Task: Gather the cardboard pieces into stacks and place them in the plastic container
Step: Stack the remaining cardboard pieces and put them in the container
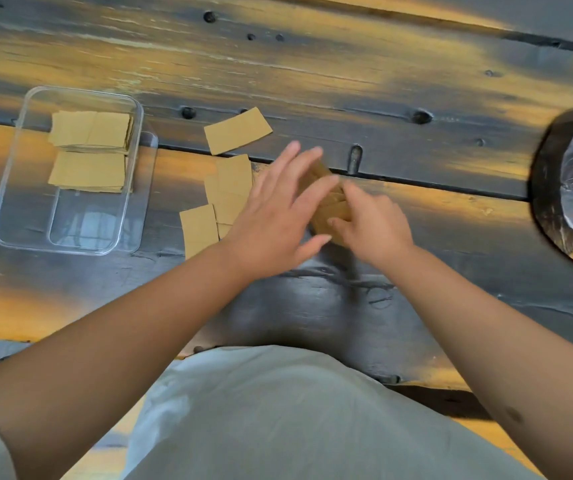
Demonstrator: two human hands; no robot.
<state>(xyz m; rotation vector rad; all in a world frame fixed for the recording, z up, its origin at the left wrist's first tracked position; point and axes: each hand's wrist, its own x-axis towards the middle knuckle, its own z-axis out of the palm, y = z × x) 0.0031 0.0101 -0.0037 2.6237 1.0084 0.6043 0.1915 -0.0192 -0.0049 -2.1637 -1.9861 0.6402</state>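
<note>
looks like the gathering step is going on: both hands are squaring up a small stack of cardboard (328, 206) on the wooden table (416, 289). the right hand (373, 225) is curling its fingers around the stack's near side, while the left hand (279, 216) is pressing in with fingers straight and spread. loose pieces (229, 192) are lying just left of it, one more (237, 130) further back. the plastic container (8, 202), well off to the left, is already holding two stacks (89, 148). next move is probably scooping up those loose ones before carrying everything over.

bare planks across the top of the frame; loose cardboard pieces (229, 188) between centre and plastic container (11, 188) at left.
</note>
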